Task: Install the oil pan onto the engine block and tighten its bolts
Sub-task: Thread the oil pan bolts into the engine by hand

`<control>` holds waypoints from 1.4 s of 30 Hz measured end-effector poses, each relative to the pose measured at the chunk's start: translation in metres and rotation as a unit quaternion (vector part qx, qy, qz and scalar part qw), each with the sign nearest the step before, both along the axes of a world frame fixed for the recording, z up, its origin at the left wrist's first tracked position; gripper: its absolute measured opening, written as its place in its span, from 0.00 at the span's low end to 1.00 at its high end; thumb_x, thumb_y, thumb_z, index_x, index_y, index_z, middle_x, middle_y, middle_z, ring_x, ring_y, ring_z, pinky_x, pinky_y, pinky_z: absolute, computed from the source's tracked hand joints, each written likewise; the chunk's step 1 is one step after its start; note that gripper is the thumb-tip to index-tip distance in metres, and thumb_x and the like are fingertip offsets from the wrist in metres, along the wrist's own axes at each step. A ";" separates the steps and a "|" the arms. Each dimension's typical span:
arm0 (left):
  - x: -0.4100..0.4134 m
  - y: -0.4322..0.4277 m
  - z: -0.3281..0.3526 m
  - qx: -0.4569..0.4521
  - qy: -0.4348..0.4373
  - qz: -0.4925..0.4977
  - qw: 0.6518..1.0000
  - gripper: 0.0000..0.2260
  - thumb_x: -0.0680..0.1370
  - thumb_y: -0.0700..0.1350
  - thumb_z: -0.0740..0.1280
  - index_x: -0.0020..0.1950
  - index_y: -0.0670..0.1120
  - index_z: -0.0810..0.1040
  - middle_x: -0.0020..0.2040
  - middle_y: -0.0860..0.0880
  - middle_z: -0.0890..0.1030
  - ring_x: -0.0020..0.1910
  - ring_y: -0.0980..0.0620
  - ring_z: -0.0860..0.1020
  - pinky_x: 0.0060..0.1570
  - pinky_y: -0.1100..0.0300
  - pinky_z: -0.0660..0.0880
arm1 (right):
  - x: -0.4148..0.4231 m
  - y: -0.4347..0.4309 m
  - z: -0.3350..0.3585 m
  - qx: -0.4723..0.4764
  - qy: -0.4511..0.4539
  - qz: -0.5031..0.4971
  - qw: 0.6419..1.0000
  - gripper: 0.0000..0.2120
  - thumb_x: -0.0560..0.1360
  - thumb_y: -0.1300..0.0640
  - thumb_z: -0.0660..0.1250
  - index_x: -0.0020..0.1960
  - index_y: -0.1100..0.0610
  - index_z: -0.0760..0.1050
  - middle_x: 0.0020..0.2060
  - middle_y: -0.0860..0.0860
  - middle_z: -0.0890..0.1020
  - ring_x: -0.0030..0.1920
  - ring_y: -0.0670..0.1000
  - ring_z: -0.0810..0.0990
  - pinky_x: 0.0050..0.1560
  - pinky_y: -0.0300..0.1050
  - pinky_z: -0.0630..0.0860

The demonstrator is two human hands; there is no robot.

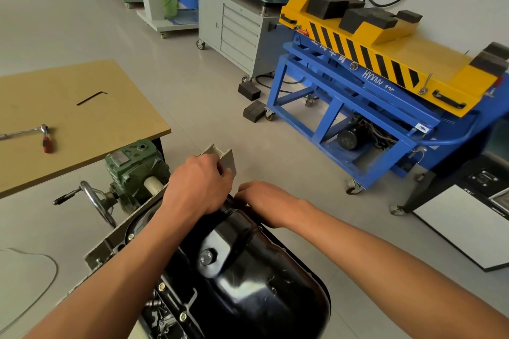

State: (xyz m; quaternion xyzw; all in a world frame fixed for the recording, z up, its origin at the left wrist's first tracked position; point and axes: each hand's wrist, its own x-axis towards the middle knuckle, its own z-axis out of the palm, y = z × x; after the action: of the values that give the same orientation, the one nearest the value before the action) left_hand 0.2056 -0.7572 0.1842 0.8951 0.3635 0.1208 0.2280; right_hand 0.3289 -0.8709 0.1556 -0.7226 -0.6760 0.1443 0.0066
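Under the fingers, the glossy black steel oil pan (248, 283) already sits on the grey metal engine block (103, 249). Left hand (198, 187) and right hand (265, 201) curl at its far rim, probably hand-starting a bolt; can't tell what they pinch. Next needs the chrome ratchet (30, 131), well left.

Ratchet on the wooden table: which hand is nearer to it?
Left. The left hand is at the far end of the oil pan, right of the ratchet; the right hand sits beside it, farther right.

Your left hand (198, 187) and right hand (265, 201) sat side by side at the twelve o'clock end of the black oil pan (248, 286). A ratchet (26, 133) lay on the table (82, 124) at nine o'clock.
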 end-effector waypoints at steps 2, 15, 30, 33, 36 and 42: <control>0.000 0.000 -0.001 0.002 0.001 -0.001 1.000 0.13 0.77 0.57 0.62 0.45 0.49 0.79 0.43 0.47 0.80 0.39 0.43 0.79 0.40 0.51 0.79 | -0.001 0.001 -0.001 0.002 -0.007 -0.003 1.000 0.03 0.76 0.64 0.65 0.46 0.60 0.77 0.39 0.52 0.73 0.39 0.53 0.73 0.37 0.46 0.68; 0.002 0.002 -0.004 0.011 -0.004 0.005 1.000 0.14 0.78 0.58 0.61 0.46 0.49 0.79 0.44 0.47 0.81 0.41 0.43 0.79 0.38 0.53 0.75 | -0.003 0.003 -0.002 0.029 -0.017 0.010 0.999 0.04 0.77 0.62 0.65 0.46 0.61 0.78 0.36 0.49 0.70 0.37 0.49 0.68 0.36 0.43 0.63; 0.002 0.003 -0.006 0.003 -0.011 -0.005 1.000 0.14 0.77 0.57 0.62 0.45 0.48 0.79 0.43 0.46 0.80 0.41 0.41 0.79 0.42 0.51 0.79 | 0.004 0.007 -0.006 0.001 -0.018 0.040 0.999 0.04 0.74 0.64 0.67 0.46 0.61 0.80 0.40 0.51 0.74 0.37 0.47 0.66 0.36 0.42 0.61; 0.002 0.004 -0.007 0.004 -0.014 -0.004 1.000 0.13 0.77 0.56 0.62 0.44 0.48 0.79 0.42 0.46 0.79 0.40 0.42 0.79 0.40 0.52 0.77 | 0.003 0.006 -0.006 0.005 -0.026 0.046 0.999 0.04 0.75 0.62 0.67 0.48 0.61 0.80 0.40 0.50 0.73 0.37 0.47 0.67 0.36 0.41 0.60; 0.001 0.004 -0.008 0.004 -0.012 -0.004 1.000 0.13 0.77 0.57 0.62 0.43 0.49 0.78 0.41 0.47 0.79 0.39 0.43 0.78 0.38 0.53 0.76 | 0.003 0.006 -0.005 0.007 -0.029 0.049 0.998 0.04 0.75 0.62 0.67 0.47 0.61 0.79 0.40 0.50 0.72 0.37 0.47 0.66 0.31 0.39 0.56; 0.000 0.002 -0.005 0.001 -0.004 -0.010 1.000 0.13 0.77 0.57 0.61 0.43 0.49 0.78 0.42 0.47 0.80 0.40 0.42 0.79 0.42 0.49 0.80 | 0.003 0.007 -0.002 0.001 -0.036 0.058 0.998 0.04 0.75 0.64 0.66 0.42 0.62 0.78 0.42 0.55 0.78 0.37 0.48 0.67 0.28 0.34 0.54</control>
State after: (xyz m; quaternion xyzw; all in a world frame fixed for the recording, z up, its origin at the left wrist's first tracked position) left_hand 0.2057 -0.7550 0.1793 0.8984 0.3539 0.1226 0.2294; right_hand 0.3315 -0.8641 0.1541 -0.6870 -0.7167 0.1174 -0.0251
